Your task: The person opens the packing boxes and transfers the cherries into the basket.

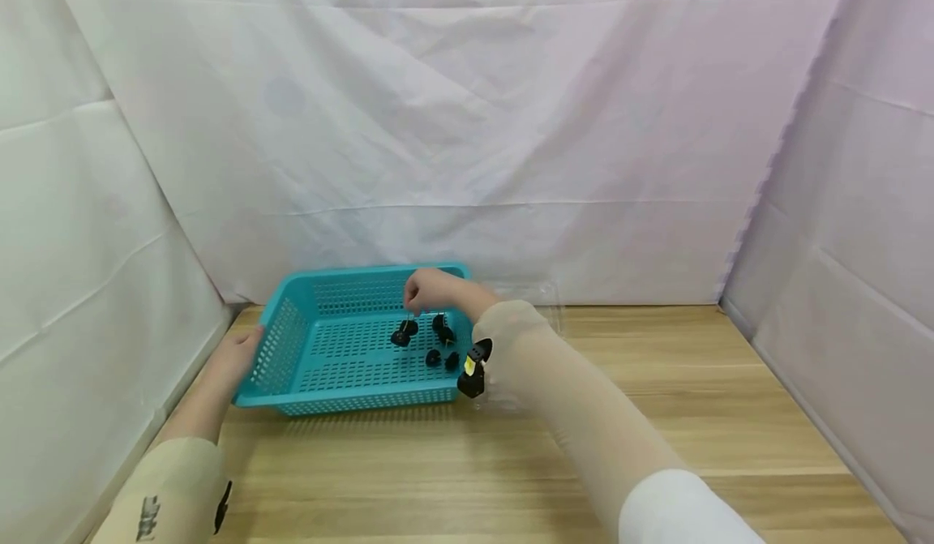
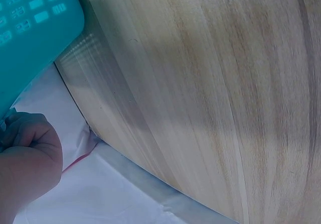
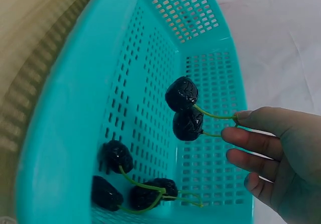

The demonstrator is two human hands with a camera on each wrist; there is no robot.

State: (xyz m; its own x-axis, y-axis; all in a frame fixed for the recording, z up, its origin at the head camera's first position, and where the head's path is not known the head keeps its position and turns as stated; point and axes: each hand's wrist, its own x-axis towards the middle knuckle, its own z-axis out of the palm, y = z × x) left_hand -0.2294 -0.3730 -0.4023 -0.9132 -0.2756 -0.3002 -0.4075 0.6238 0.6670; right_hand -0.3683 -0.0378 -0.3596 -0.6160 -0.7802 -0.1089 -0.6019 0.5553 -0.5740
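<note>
My right hand [image 1: 432, 289] pinches the joined green stems of a pair of dark cherries [image 3: 182, 94] between thumb and index finger. The pair hangs inside the turquoise basket [image 1: 350, 403], its fruit shiny and nearly black in the right wrist view. Several other dark cherries [image 3: 118, 156] with green stems lie at the basket's right end. At the left end, my left hand [image 1: 237, 356] grips the basket's rim; in the left wrist view its curled fingers [image 2: 31, 128] are partly hidden at the image edge.
A clear plastic container [image 1: 543, 297] sits right of the basket, partly covered by my right forearm. Wooden tabletop [image 1: 700, 414] extends in front and to the right. White cloth [image 1: 511, 122] hangs behind and on both sides.
</note>
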